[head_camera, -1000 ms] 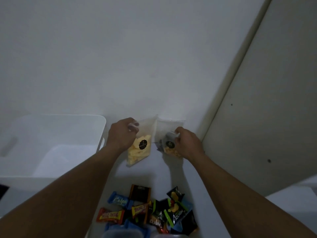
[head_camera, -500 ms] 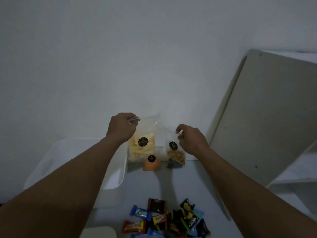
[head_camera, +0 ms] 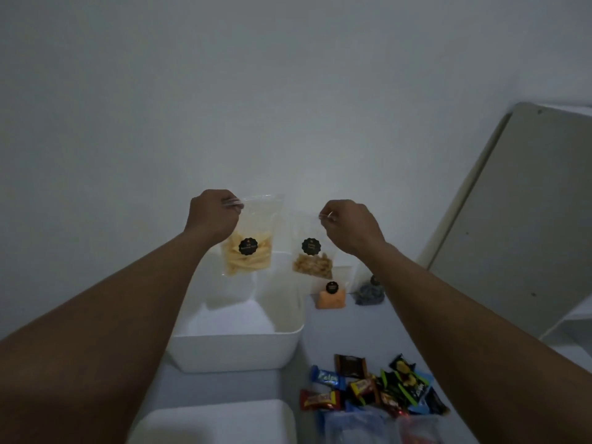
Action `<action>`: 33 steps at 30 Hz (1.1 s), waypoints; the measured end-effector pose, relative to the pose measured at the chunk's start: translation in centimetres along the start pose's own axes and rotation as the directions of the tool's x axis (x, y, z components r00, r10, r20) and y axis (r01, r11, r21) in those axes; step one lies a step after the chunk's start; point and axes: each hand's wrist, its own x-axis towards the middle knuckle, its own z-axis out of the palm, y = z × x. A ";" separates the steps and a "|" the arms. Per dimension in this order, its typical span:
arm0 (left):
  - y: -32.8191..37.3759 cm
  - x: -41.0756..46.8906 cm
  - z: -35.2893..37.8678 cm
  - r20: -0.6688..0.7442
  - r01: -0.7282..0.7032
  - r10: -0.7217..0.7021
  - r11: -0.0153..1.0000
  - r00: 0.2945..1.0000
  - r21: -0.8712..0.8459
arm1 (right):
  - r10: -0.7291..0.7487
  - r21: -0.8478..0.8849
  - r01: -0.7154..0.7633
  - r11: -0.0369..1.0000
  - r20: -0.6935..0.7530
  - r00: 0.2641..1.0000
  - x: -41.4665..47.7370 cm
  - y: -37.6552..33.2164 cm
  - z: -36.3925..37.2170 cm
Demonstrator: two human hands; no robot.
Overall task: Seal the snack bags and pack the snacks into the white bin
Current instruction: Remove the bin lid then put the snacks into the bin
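The left grip pinches a chip bag, the right grip a nut bag. The white bin looks empty, so nothing is packed.

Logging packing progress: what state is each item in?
Left hand, pinches yellow snack bag by top.
Right hand, pinches nut bag by top.
Yellow snack bag, hanging above white bin.
Nut bag, hanging in air.
White bin, open-topped.
Orange bag, standing upright.
Candies, loose pile.
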 end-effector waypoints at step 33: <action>-15.7 -1.6 6.5 0.230 0.272 -0.235 0.951 0.944 -0.144 | -0.196 -0.440 0.281 0.853 0.229 0.954 2.2 1.9 20.2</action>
